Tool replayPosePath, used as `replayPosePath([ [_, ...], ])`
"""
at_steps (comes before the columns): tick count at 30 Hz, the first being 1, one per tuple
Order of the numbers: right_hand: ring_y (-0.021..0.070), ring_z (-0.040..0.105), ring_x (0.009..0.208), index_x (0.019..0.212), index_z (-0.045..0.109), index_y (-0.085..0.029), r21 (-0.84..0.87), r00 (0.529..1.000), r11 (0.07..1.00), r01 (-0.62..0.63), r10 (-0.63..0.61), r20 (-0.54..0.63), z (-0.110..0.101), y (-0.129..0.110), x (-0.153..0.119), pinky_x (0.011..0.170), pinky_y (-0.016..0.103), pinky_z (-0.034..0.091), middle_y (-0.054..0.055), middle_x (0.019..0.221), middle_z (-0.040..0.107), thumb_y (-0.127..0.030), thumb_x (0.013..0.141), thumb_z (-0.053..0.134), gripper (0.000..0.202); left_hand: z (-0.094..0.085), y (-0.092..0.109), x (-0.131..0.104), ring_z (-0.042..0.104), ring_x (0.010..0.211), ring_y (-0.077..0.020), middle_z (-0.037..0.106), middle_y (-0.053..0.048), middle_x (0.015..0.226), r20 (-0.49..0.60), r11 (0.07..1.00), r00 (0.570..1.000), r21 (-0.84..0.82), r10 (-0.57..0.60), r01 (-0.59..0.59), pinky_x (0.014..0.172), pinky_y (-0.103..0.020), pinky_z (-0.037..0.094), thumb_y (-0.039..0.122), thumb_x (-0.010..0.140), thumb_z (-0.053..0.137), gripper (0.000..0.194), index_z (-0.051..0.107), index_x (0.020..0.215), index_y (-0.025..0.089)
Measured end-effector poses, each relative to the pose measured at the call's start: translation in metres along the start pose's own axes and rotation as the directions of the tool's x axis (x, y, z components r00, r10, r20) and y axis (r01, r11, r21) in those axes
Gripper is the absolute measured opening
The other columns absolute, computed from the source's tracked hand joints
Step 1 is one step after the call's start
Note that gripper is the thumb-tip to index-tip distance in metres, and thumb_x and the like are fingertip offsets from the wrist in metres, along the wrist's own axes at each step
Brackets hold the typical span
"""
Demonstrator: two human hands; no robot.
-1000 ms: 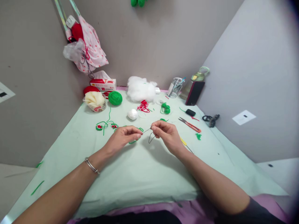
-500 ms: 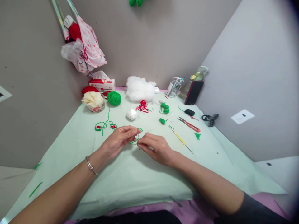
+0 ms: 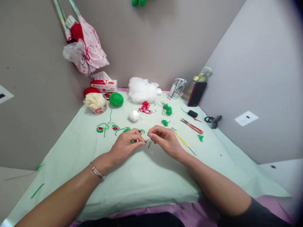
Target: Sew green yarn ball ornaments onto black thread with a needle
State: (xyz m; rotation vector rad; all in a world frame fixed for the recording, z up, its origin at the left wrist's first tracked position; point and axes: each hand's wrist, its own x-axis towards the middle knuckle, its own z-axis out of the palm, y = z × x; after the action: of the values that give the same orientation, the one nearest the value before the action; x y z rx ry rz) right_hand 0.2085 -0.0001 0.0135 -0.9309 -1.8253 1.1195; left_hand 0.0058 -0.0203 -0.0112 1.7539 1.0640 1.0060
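Note:
Close together above the table, both of my hands are closed in pinches. My left hand [image 3: 126, 145] grips a dark thread [image 3: 149, 143] between thumb and forefinger. The thread bends in a narrow loop below my right hand [image 3: 167, 142], whose fingertips pinch it too. A thin sliver, like a needle, sticks out from the right fingertips toward the left; it is too fine to make out surely. Just beyond the hands lie small green-and-red yarn pieces, one [image 3: 115, 127] with red in its middle and another [image 3: 100, 129] farther left. A further piece is partly hidden behind my fingers.
A yellow-handled crochet hook [image 3: 182, 138] and orange thread snips [image 3: 191, 126] lie at the right. Farther back are a green yarn ball [image 3: 116, 99], a white yarn ball [image 3: 134, 115], white stuffing [image 3: 142, 90], a black thread bundle [image 3: 192, 113] and a phone [image 3: 197, 94].
My right hand has moved up and slightly right, my left fingertips lower. Dark thread now shows between the hands, and the green yarn behind them is more in view.

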Motion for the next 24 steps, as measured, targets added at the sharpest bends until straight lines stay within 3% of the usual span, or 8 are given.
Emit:
replayPosePath([
  [7,0.0107,0.053,0.059,0.081,0.07,-0.017,0.126,0.995,0.988,-0.086,0.093,-0.046,-0.001,0.004,0.002,0.057,0.025,0.047,0.0,0.068,0.061,-0.045,0.083,0.074,0.028,-0.004,0.007,0.003,0.06,0.09,-0.0205,0.063,-0.002,0.088,-0.142,0.99,0.984,-0.098,-0.111,0.098,0.087,-0.033,0.042,0.026,0.073,0.08,0.016,0.067,0.066,0.02],
  [9,0.0102,0.053,0.059,0.081,0.07,-0.017,0.111,0.996,0.99,-0.086,0.088,-0.018,-0.001,0.004,0.002,0.057,0.024,0.047,0.0,0.068,0.062,-0.042,0.083,0.073,0.026,-0.006,0.007,0.003,0.062,0.095,-0.0215,0.068,-0.004,0.09,-0.104,0.971,0.983,-0.203,-0.153,0.129,0.088,-0.034,0.042,0.027,0.073,0.08,0.019,0.064,0.067,0.019],
  [12,0.01,0.053,0.06,0.082,0.071,-0.016,0.085,0.997,0.994,-0.075,0.072,0.042,-0.001,0.003,0.001,0.059,0.025,0.047,0.001,0.072,0.064,-0.039,0.085,0.072,0.023,-0.008,0.004,0.004,0.063,0.088,-0.0183,0.07,-0.003,0.088,-0.018,0.913,0.977,-0.361,-0.211,0.19,0.083,-0.032,0.044,0.03,0.076,0.079,0.021,0.062,0.072,0.018],
  [16,0.0105,0.052,0.062,0.082,0.071,-0.017,0.07,0.993,0.996,-0.058,0.05,0.111,-0.001,0.001,0.0,0.059,0.025,0.046,0.0,0.071,0.063,-0.038,0.086,0.071,0.022,-0.013,0.004,0.005,0.062,0.08,-0.0143,0.07,-0.001,0.087,0.008,0.873,0.975,-0.443,-0.222,0.203,0.078,-0.029,0.044,0.03,0.077,0.08,0.024,0.059,0.074,0.018],
  [24,0.0102,0.047,0.061,0.079,0.068,-0.016,0.061,0.991,0.995,-0.073,0.066,0.114,-0.011,-0.011,0.001,0.057,0.024,0.042,0.0,0.068,0.058,-0.039,0.087,0.071,0.025,-0.033,0.01,0.008,0.063,0.081,-0.0133,0.069,0.001,0.085,-0.156,0.875,0.959,-0.463,-0.238,0.142,0.078,-0.027,0.046,0.027,0.076,0.082,0.029,0.054,0.082,0.02],
])
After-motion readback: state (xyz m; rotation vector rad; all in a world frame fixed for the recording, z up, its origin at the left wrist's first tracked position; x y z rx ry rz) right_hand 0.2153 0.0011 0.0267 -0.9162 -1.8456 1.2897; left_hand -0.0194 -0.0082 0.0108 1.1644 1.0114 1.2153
